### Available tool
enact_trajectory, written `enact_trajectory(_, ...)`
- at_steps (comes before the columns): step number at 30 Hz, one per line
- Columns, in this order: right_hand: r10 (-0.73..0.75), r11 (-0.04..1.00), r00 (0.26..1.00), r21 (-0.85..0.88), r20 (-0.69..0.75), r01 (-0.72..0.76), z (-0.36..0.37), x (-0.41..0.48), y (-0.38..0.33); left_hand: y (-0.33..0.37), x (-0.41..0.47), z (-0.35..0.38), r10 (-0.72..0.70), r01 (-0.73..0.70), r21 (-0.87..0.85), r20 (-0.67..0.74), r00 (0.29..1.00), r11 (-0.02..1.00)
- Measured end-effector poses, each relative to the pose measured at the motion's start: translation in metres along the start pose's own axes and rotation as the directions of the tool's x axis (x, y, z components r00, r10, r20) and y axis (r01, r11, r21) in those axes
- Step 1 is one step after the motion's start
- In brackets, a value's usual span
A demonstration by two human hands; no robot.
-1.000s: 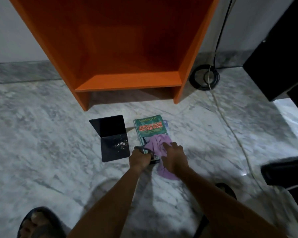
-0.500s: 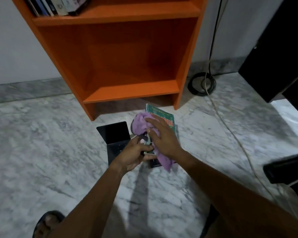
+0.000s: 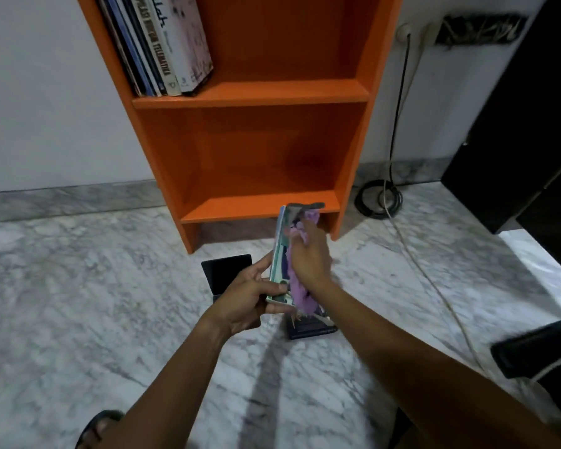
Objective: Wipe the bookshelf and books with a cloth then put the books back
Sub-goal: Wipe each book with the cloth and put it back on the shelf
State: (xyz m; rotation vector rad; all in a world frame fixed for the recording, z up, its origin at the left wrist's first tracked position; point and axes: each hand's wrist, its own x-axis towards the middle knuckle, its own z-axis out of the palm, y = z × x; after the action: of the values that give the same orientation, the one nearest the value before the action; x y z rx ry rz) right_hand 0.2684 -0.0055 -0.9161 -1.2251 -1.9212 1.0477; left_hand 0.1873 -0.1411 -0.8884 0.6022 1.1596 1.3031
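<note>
My left hand (image 3: 251, 293) grips the lower end of a green book (image 3: 280, 254), held up on edge above the floor. My right hand (image 3: 310, 259) presses a purple cloth (image 3: 297, 286) against the book's right face. An orange bookshelf (image 3: 256, 92) stands ahead; its bottom shelf (image 3: 259, 207) holds nothing, and several books (image 3: 162, 43) lean at the left of the shelf above. Below my hands a dark book (image 3: 311, 328) lies on the marble floor, and a black book (image 3: 227, 272) lies to the left, partly hidden by my left hand.
A coiled black cable (image 3: 378, 199) and a white cord (image 3: 434, 286) run across the floor right of the shelf. Dark furniture (image 3: 525, 124) stands at the right. A sandalled foot (image 3: 99, 427) shows at the bottom left, and a dark object (image 3: 538, 354) sits at the right edge.
The green book rose off the floor stack and turned up on edge in my left hand. The cloth hand slid up along it. My view tilted up, showing more of the shelf.
</note>
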Motion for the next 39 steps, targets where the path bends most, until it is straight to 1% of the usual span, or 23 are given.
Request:
enact_trajectory(2,-0.177,0.984,0.975,0.023,0.132,0.176,0.003,-0.033,-0.014,0.0,0.003,-0.005,0.027,-0.031,-0.05,-0.091,0.995,0.998)
enact_trajectory(4,-0.373,0.927,0.906,0.061,0.199,0.369,-0.002,-0.06,-0.019,0.002,0.003,-0.007,0.023,-0.048,-0.117,-0.209,0.978,0.992)
enact_trajectory(5,-0.42,0.908,0.886,0.082,0.195,0.412,-0.003,-0.065,-0.014,0.003,0.002,-0.006,0.01,-0.047,-0.147,-0.248,0.969,0.988)
enact_trajectory(7,-0.396,0.916,0.912,0.123,0.107,0.383,-0.01,-0.063,-0.005,0.006,0.002,-0.003,-0.01,-0.036,-0.197,-0.229,0.973,0.98)
enact_trajectory(10,-0.17,0.974,0.983,0.137,-0.065,0.178,-0.024,-0.05,0.001,0.012,0.003,0.0,0.017,-0.056,-0.199,-0.189,0.982,0.978)
enact_trajectory(12,0.09,0.982,0.993,0.174,-0.074,-0.076,-0.035,-0.033,0.015,0.018,0.003,-0.004,0.053,-0.09,-0.202,-0.181,0.982,0.975)
enact_trajectory(13,0.251,0.937,0.968,0.258,-0.027,-0.236,-0.044,-0.026,0.023,0.022,0.002,-0.004,0.063,-0.101,-0.219,-0.171,0.983,0.97)
enact_trajectory(15,0.474,0.702,0.859,0.506,0.193,-0.501,-0.057,-0.016,0.034,0.027,0.0,-0.008,0.063,-0.097,-0.267,-0.135,0.989,0.959)
enact_trajectory(17,0.481,0.429,0.79,0.683,0.381,-0.591,-0.068,-0.011,0.025,0.031,-0.001,-0.009,0.06,-0.085,-0.282,-0.097,0.994,0.956)
enact_trajectory(18,0.485,0.423,0.77,0.659,0.415,-0.621,-0.07,-0.004,0.019,0.032,0.0,-0.008,0.064,-0.083,-0.261,-0.081,0.995,0.962)
enact_trajectory(20,0.575,0.389,0.616,0.482,0.539,-0.785,-0.075,-0.001,-0.006,0.035,0.001,-0.004,0.069,-0.085,-0.223,-0.079,0.995,0.971)
enact_trajectory(21,0.563,0.382,0.595,0.458,0.573,-0.802,-0.079,-0.002,-0.014,0.035,0.002,-0.002,0.059,-0.078,-0.201,-0.1,0.993,0.976)
enact_trajectory(23,0.376,0.551,0.822,0.61,0.427,-0.569,-0.076,0.0,-0.033,0.033,0.006,-0.005,0.048,-0.067,-0.129,-0.144,0.988,0.989)
enact_trajectory(24,0.329,0.642,0.879,0.601,0.345,-0.476,-0.076,-0.003,-0.043,0.031,0.007,-0.005,0.049,-0.057,-0.046,-0.165,0.985,0.997)
enact_trajectory(26,0.234,0.792,0.951,0.528,0.203,-0.307,-0.082,-0.016,-0.051,0.032,0.011,-0.001,0.127,-0.053,0.276,-0.258,0.958,0.96)
enact_trajectory(28,0.078,0.928,0.985,0.349,0.155,-0.128,-0.079,-0.016,-0.058,0.036,0.015,0.01,0.323,-0.095,0.524,-0.363,0.874,0.846)
enact_trajectory(29,0.0,0.968,0.988,0.248,0.156,-0.039,-0.078,-0.017,-0.062,0.041,0.015,0.02,0.367,-0.158,0.488,-0.369,0.854,0.859)
enact_trajectory(30,-0.053,0.991,0.984,0.126,0.171,0.032,-0.074,-0.018,-0.066,0.047,0.015,0.029,0.344,-0.221,0.34,-0.362,0.866,0.914)
enact_trajectory(31,-0.139,0.99,0.966,0.047,0.217,0.132,-0.07,-0.025,-0.071,0.054,0.016,0.035,0.263,-0.235,0.12,-0.356,0.897,0.964)
enact_trajectory(33,-0.289,0.941,0.888,-0.064,0.359,0.332,-0.059,-0.044,-0.076,0.065,0.013,0.037,0.111,-0.207,-0.254,-0.347,0.931,0.945)
enact_trajectory(35,-0.38,0.859,0.817,-0.161,0.434,0.486,-0.048,-0.056,-0.079,0.066,0.01,0.031,0.101,-0.243,-0.384,-0.355,0.929,0.891)
enact_trajectory(36,-0.405,0.846,0.796,-0.144,0.45,0.513,-0.045,-0.059,-0.08,0.065,0.008,0.028,0.107,-0.275,-0.417,-0.383,0.917,0.866)
enact_trajectory(39,-0.367,0.894,0.81,-0.068,0.457,0.443,-0.043,-0.058,-0.084,0.064,0.002,0.024,0.154,-0.294,-0.523,-0.294,0.943,0.8)
